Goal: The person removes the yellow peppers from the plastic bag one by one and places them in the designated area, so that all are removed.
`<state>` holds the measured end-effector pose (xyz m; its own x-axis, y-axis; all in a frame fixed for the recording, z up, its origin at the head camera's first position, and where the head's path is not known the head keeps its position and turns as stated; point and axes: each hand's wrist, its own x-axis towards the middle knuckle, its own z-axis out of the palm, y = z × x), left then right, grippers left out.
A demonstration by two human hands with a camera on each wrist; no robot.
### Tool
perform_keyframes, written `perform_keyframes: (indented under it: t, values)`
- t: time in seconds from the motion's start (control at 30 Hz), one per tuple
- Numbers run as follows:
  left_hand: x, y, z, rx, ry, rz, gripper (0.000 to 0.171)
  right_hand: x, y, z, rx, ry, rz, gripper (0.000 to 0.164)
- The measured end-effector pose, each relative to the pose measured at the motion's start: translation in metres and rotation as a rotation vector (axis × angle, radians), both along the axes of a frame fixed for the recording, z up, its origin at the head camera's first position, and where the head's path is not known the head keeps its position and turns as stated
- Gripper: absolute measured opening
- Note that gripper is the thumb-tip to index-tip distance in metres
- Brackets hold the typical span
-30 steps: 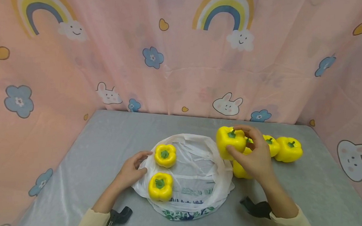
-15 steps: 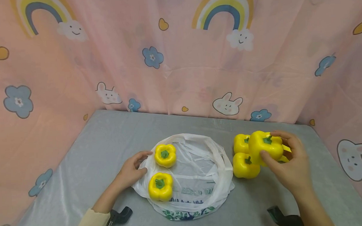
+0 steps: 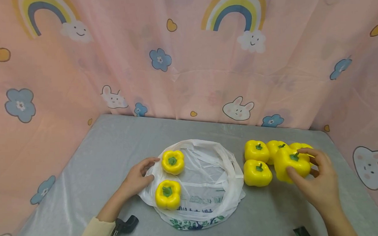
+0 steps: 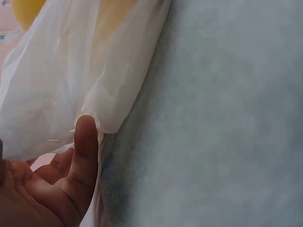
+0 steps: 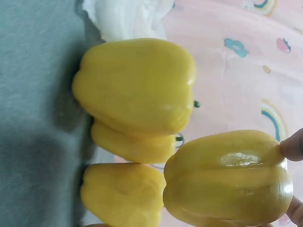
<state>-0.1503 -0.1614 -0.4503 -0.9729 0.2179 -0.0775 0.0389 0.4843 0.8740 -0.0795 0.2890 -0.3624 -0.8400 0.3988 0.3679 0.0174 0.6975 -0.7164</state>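
Observation:
A yellow bell pepper (image 3: 284,168) is gripped between the thumb and fingers of my right hand (image 3: 320,177). In the right wrist view this pepper (image 5: 232,177) hangs clear of the table, with fingertips at its stem end. My left hand (image 3: 135,179) pinches the left rim of a white plastic bag (image 3: 236,172); its thumb (image 4: 85,142) presses on the film in the left wrist view. The bag lies wide open with green and blue print at its front. Two peppers, one far (image 3: 173,163) and one near (image 3: 168,195), stand in its left side, stems up.
Right of the bag several more yellow peppers (image 3: 258,174) stand close together on the grey tabletop (image 3: 139,132); the held pepper partly hides some. A pink patterned curtain (image 3: 187,76) encloses the back and sides. Black straps (image 3: 125,226) sit at the wrists.
My right hand has carried its pepper rightward and lower, from beside the bag's right rim to in front of the right-hand peppers. The left hand, bag and peppers inside stay put.

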Motion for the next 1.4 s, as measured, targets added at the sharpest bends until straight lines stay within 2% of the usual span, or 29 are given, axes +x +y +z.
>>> perform_keyframes:
  t: [0.23,0.43,0.73,1.0,1.4]
  values:
    - [-0.001,0.000,-0.003,0.011,-0.006,0.007,0.053,-0.001,0.011,-0.013,0.011,-0.050,0.011,0.054]
    - [-0.001,0.001,-0.003,0.019,-0.002,0.002,0.053,-0.002,0.014,-0.024,-0.005,-0.056,0.020,0.052]
    - [-0.002,0.002,-0.003,0.008,-0.001,0.012,0.053,-0.004,0.015,-0.036,0.003,-0.165,0.014,0.052]
    - [-0.003,0.001,-0.003,0.023,0.000,0.002,0.053,-0.007,0.015,-0.042,0.013,-0.168,0.033,0.052]
    - [-0.001,0.000,-0.003,-0.002,0.001,0.013,0.051,-0.010,0.013,-0.050,0.022,-0.167,0.032,0.049]
